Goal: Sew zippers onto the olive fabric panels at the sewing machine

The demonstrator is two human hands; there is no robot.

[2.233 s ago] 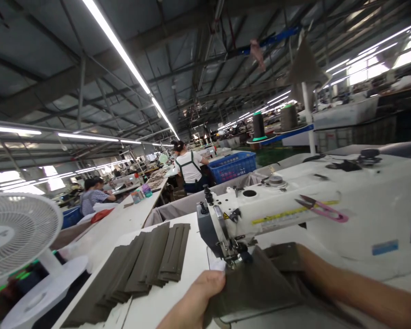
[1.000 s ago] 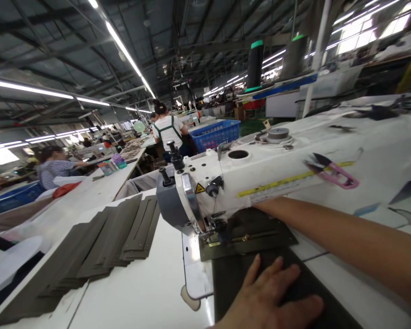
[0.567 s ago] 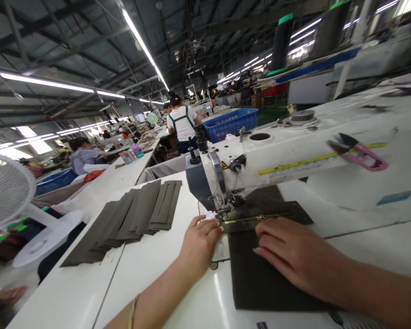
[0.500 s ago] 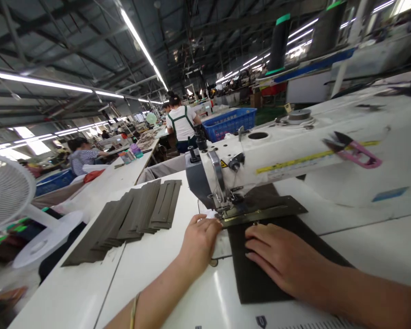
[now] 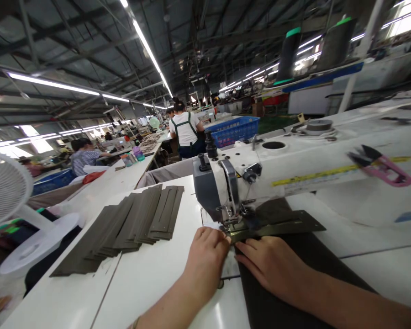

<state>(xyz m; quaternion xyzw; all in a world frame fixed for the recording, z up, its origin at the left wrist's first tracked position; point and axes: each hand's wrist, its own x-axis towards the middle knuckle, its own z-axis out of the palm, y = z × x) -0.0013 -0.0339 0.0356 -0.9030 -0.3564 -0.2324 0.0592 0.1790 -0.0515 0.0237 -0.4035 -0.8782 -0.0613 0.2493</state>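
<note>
A white sewing machine (image 5: pixel 239 183) stands over a dark olive fabric strip (image 5: pixel 287 224), which lies across a larger dark fabric panel (image 5: pixel 270 308) beneath the needle area. My left hand (image 5: pixel 208 256) is closed, its fingertips pinched at the strip's left end beside the presser foot; the exact grip is partly hidden. Flat on the panel, just in front of the strip, rests my right hand (image 5: pixel 277 265) with fingers stretched toward the needle. To the left, a fanned pile of olive fabric pieces (image 5: pixel 123 228) lies on the white table (image 5: pixel 150 278); some have slits.
Pink-handled thread snips (image 5: pixel 388 169) sit on the machine arm by a yellow measuring tape (image 5: pixel 315 175). A white fan (image 5: pixel 7 192) stands at far left. Beyond are a blue crate (image 5: pixel 236 130), a person in a white shirt (image 5: pixel 187 130) and thread cones (image 5: pixel 287 57).
My right hand has slid left along the fabric, closer to my left hand and the needle. The view has shifted, so the machine appears lower and farther right.
</note>
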